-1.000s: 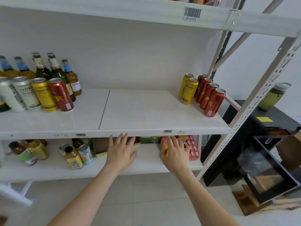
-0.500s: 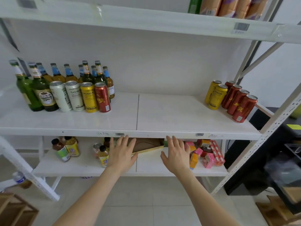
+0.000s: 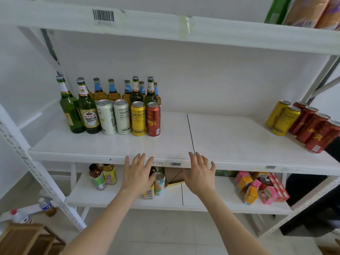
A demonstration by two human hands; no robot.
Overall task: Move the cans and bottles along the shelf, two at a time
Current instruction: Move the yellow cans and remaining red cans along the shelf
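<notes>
1. Across the middle of a white metal rack runs the shelf, two boards meeting at a dark seam. An upper shelf carries a barcode label, a lower shelf sits beneath, and pale floor tiles lie below.
2. Packets on the upper shelf are cut off at the top edge. The bottles stand partly hidden behind four cans. A small bottle on the lower shelf is half covered by the left hand.
3. Both the left hand and the right hand are flat, fingers spread, holding nothing, at the shelf's front edge; whether the fingertips touch it I cannot tell.
4. The bottles and four cans stand behind and left of the left hand. The yellow and red cans stand at the far right end, well apart from the right hand.
</notes>
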